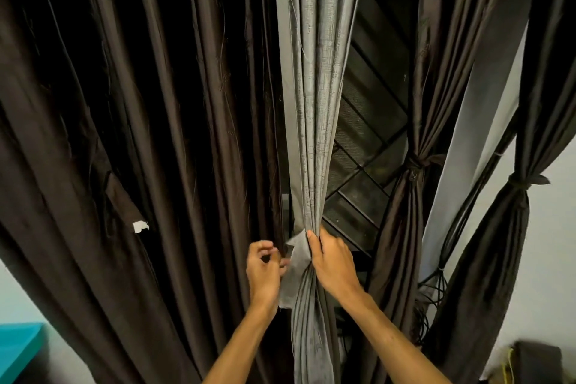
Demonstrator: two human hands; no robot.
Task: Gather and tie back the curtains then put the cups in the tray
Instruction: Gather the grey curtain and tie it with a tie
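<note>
Right hand: the right hand (332,262) is gripping the gathered grey curtain (314,109) from its right side, with the fingers pressed together and wrapping round the bunch, and the fingertips showing at the front of the folds
Left hand: the left hand (265,265) is hovering just left of the bunch with its fingers curled, thumb and forefinger bending into a ring; the lower fingertips are touching the edge of a grey flap (294,259), and I cannot tell whether they are pinching it
Grey curtain: it is hanging in the middle, between the two hands, and is squeezed narrowest at the right hand's grip; its long axis is running straight up and down, with the folds fanning wider toward the top and spreading a little below the grip
Grey flap: it is sticking out to the left of the bunch at the level of the grip and trailing downward
Brown curtain: the loose brown curtain (140,103) is hanging ungathered left of the grey one, folds vertical, with a strap (124,203) dangling on it and a white tag at the strap's tip
Tied curtains: to the right, one tied curtain (411,212) and, further right, a second tied curtain (511,227) are each hanging cinched by a knotted band
Grille: a dark window grille (367,140) is showing behind, between the grey curtain and the first tied one
Wall: a pale wall (554,243) is showing at the far right
</note>
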